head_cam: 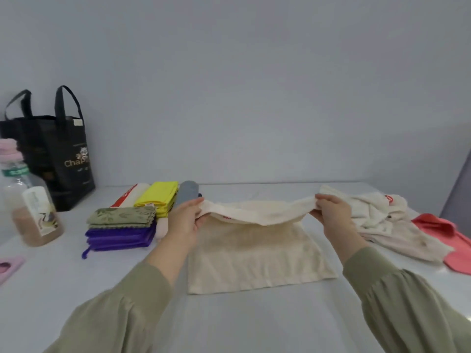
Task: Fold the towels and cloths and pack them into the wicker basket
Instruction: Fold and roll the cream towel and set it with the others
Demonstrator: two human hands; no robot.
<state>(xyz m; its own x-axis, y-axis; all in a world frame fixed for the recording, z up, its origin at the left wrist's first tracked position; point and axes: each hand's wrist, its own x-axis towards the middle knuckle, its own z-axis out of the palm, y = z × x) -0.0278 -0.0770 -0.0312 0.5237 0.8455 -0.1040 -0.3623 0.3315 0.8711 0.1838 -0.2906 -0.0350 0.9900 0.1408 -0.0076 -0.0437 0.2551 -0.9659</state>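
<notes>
**Here, a cream towel half raised**

At the far left a black tote bag stands upright, its contents hidden. Beside it a clear bottle holds something brown. The towel's near half lies flat on the table. The left hand and right hand pinch its lifted far edge, one at either end.

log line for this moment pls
step: folding cream towel | left hand: grips edge | right hand: grips edge | folded stack: left | unfolded pile: right
</notes>
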